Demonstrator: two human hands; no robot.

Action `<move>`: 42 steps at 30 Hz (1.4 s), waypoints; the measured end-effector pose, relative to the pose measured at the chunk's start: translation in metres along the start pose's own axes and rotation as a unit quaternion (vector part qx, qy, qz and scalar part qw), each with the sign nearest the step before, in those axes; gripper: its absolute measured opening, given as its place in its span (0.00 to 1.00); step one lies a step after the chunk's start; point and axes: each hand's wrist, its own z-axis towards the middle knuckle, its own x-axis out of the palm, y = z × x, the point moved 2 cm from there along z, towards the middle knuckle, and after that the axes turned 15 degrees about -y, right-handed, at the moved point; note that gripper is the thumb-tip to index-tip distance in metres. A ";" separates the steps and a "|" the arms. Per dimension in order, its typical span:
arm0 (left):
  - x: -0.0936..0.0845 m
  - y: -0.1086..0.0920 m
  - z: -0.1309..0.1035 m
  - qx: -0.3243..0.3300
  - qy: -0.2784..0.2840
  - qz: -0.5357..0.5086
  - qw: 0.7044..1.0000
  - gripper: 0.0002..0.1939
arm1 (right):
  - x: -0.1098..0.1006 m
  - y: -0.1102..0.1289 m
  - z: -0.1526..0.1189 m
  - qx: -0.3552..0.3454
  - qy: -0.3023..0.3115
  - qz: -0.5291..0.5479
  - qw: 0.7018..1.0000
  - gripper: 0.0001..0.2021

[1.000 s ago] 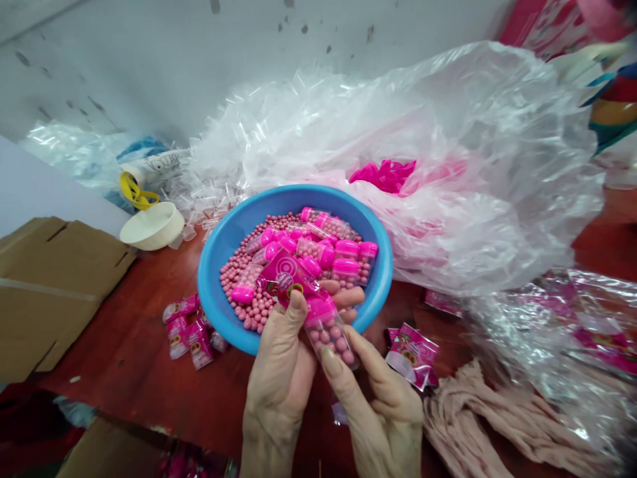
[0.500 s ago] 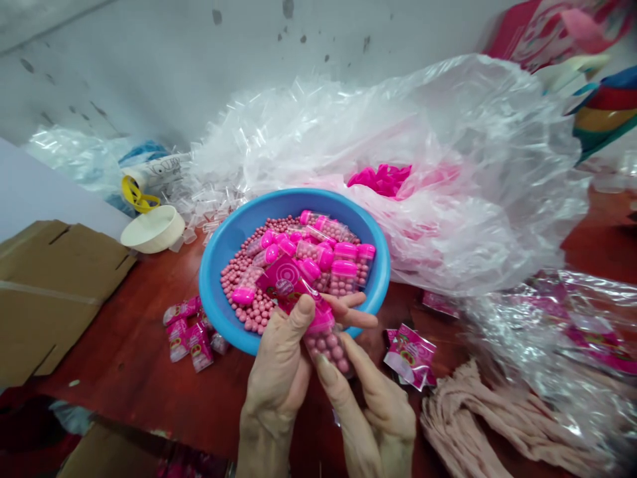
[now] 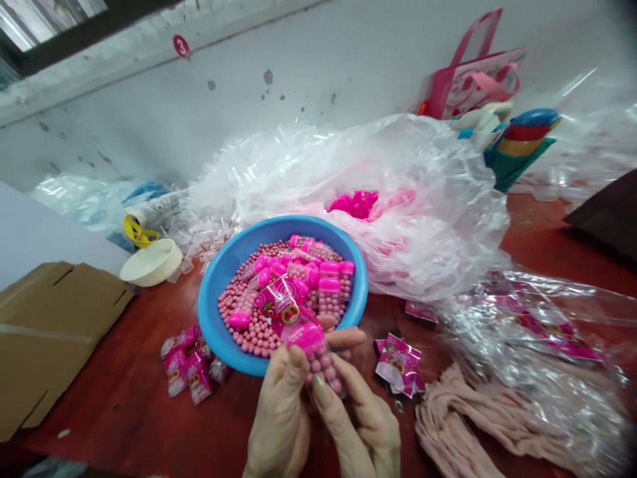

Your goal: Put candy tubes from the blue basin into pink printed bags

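Observation:
Between my two hands, in front of the blue basin (image 3: 209,312), is a clear bottle (image 3: 323,365) of pink beads with a bright pink cap. My left hand (image 3: 281,411) grips its cap end, thumb near the cap. The fingers and thumb of my right hand (image 3: 355,415) pinch the beaded end. A printed magenta packet (image 3: 283,302) sticks up beyond the cap, over the basin; whether it is joined to the bottle I cannot tell. Loose pink beads (image 3: 256,337) and several capped bottles (image 3: 329,295) fill the basin.
Magenta packets lie left (image 3: 198,378) and right (image 3: 401,365) of the basin. Behind it is a large clear plastic bag (image 3: 423,232). A white round dish (image 3: 152,263) and cardboard (image 3: 54,338) are at left; a pinkish cloth (image 3: 448,415) and crinkled clear plastic (image 3: 557,392) at right.
The view has shifted, showing more wall and the pink handbag. The packet above the cap now shows its printed picture, and the bottle's cap has turned toward the camera.

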 end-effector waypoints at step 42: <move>-0.007 0.003 -0.015 0.021 -0.035 0.050 0.998 0.16 | -0.003 0.005 -0.014 -0.051 0.002 0.034 0.998 0.17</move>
